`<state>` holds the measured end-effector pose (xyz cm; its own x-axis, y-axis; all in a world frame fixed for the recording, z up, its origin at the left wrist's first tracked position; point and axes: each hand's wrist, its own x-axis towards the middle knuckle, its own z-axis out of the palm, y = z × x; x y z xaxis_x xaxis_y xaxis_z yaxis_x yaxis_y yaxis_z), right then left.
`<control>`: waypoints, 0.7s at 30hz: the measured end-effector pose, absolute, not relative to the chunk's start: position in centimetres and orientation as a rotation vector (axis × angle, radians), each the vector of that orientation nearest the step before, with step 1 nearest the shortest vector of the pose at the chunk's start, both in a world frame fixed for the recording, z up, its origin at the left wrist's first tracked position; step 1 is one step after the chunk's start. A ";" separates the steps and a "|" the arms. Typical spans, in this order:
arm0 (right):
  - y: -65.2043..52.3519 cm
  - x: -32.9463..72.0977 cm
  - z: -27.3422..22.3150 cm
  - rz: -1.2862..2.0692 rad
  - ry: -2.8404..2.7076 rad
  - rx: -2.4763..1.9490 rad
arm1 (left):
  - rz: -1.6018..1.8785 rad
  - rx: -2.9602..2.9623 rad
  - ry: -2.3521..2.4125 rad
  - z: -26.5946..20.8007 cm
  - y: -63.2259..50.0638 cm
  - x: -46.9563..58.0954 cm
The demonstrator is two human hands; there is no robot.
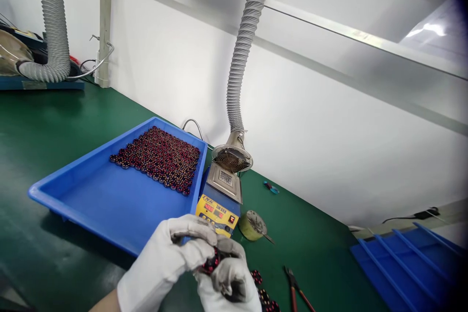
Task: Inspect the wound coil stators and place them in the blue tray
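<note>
My left hand (161, 263), in a white glove, has its thumb and fingers pinched on a small round black part with red segments (211, 262). My right hand (232, 278), gloved too with dirty fingertips, is curled round the same part from the other side. Fingers cover most of it. Both hands are just in front of a blue and yellow heating unit (219, 212) with a lit display and a metal top plate. Several similar round parts (266, 295) lie on the green table, right of my right hand.
A blue tray (84, 195) at left bears many closely packed round parts (161, 158). A fume hose (243, 53) hangs over the heating unit. Right of the unit stand a yellowish tin (250, 226) and red-handled cutters (294, 285). Another blue tray (405, 263) is at far right.
</note>
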<state>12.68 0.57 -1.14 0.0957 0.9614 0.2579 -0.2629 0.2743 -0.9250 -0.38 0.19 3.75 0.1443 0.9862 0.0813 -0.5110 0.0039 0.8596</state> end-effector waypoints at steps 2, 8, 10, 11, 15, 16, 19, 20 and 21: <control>0.3 12.3 -1.1 0.987 -1.107 -0.850 | 1.418 0.886 0.636 3.3 0.2 0.2; -1.2 11.0 -1.1 0.945 -1.121 -0.913 | 1.668 0.626 0.504 2.4 0.2 -0.6; -1.3 11.1 -1.4 0.948 -1.105 -0.933 | 1.704 0.677 0.615 2.6 0.3 -1.3; -1.3 11.3 -1.5 0.941 -1.092 -0.941 | 1.642 0.731 0.674 2.7 0.3 -1.6; -0.7 12.1 -1.9 0.919 -1.097 -0.935 | 1.229 0.936 0.736 3.3 0.2 -1.5; -0.5 12.3 -1.9 0.927 -1.134 -0.925 | 1.207 0.961 0.723 3.4 0.2 -1.3; 0.3 13.0 -1.2 0.960 -1.220 -0.909 | 1.328 0.971 0.679 3.4 0.0 -0.4; 0.5 13.2 -1.0 0.964 -1.217 -0.912 | 1.370 0.957 0.662 3.2 -0.1 -0.1; 0.6 13.4 -0.8 0.966 -1.203 -0.914 | 1.405 0.932 0.650 3.1 -0.1 0.0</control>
<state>13.37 0.59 -0.76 0.0967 0.9427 0.3192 -0.1084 0.3288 -0.9382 0.01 -0.11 3.11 0.0946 0.9849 0.1453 -0.5270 -0.0743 0.8466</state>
